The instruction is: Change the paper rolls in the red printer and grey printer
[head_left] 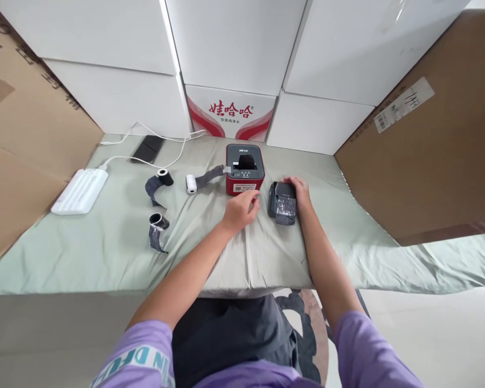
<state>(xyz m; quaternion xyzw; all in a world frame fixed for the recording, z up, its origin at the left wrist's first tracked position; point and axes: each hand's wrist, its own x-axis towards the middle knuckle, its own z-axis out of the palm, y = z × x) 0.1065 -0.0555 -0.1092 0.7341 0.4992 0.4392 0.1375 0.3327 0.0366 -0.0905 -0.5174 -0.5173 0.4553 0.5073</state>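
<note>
A small red printer (244,169) with a dark top stands at the middle of the table. My left hand (240,209) hovers just in front of it, fingers curled together in a loose pinch with nothing nameable in them. My right hand (297,192) rests on a dark grey printer part (282,203) lying to the right of the printer, fingers wrapped over its far edge. A white paper roll (191,184) with a dark strip trailing to the printer lies on the left.
Two dark paper rolls (158,184) (158,225) lie further left. A white power strip (80,190), a black phone (147,149) and white cables sit at the back left. White boxes and brown cardboard (428,140) wall the green-covered table (105,253).
</note>
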